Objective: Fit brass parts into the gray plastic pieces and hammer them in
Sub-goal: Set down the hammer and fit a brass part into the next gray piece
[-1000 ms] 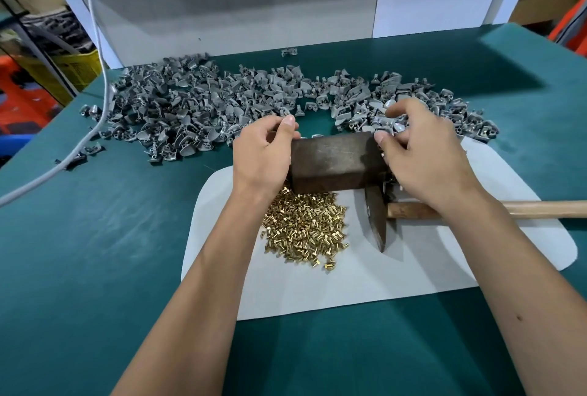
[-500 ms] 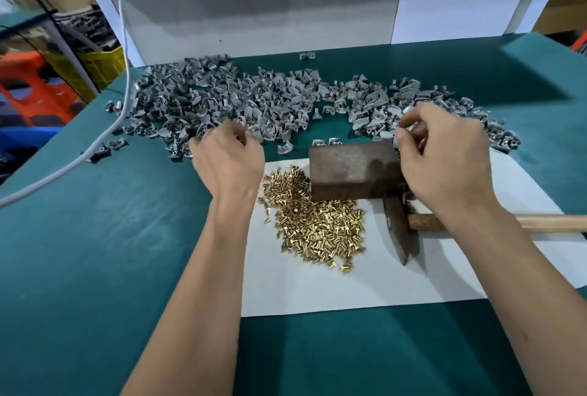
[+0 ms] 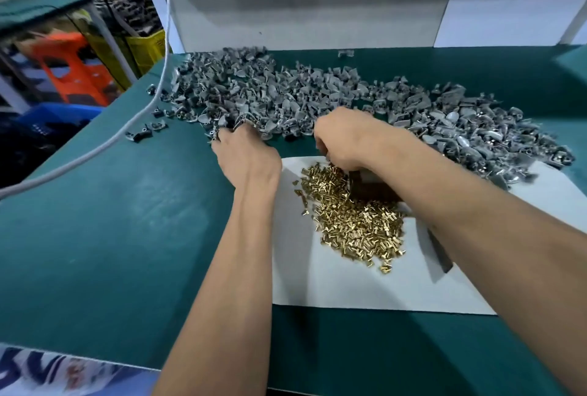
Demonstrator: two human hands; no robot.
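Your left hand (image 3: 246,157) digs its fingers into the near edge of the gray plastic pieces (image 3: 317,100) across the upper middle; whether it grips one, you cannot tell. Your right hand (image 3: 346,138) curls at the top of the brass parts (image 3: 355,217), its grasp hidden. No fitted piece shows, so most work appears left.

A wide heap of small gray plastic pieces (image 3: 317,100) sprawls across the far side of the green table, with a few strays lying off its left end. Nearer, a loose pile of short, shiny brass parts (image 3: 352,221) lies on a white sheet. The dark hammer head (image 3: 441,252) lies just right of the brass, mostly hidden under a forearm.
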